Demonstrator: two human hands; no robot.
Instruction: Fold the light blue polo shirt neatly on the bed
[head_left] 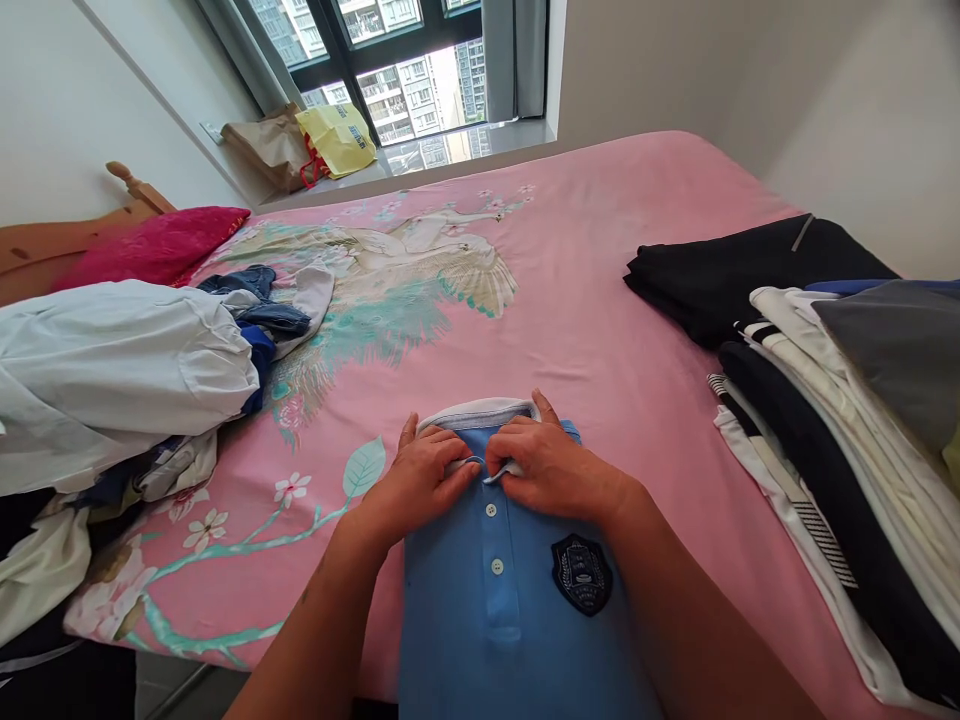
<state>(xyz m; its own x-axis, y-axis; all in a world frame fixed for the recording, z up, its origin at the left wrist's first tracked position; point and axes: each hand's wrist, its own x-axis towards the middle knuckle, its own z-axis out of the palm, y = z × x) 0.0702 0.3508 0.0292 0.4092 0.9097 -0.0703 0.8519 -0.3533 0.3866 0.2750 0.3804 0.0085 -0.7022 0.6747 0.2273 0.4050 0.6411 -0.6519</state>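
A blue polo shirt (pixel 465 620) with a pale collar, white buttons and a dark badge lies front up at the near edge of the bed, its sides tucked out of sight. My left hand (pixel 431 470) is closed on the left side of its collar. On the right side of the collar, my right hand (pixel 536 450) pinches the other collar point. Both hands meet close to the top of the button placket, thumbs low and fingers curled over the collar.
The bed (pixel 577 270) has a pink printed sheet. Loose clothes (pixel 120 370) are heaped at the left, and stacked folded clothes (pixel 847 400) lie at the right. A red pillow (pixel 161 245) rests by the wooden headboard. Bags (pixel 337 140) stand on the window sill.
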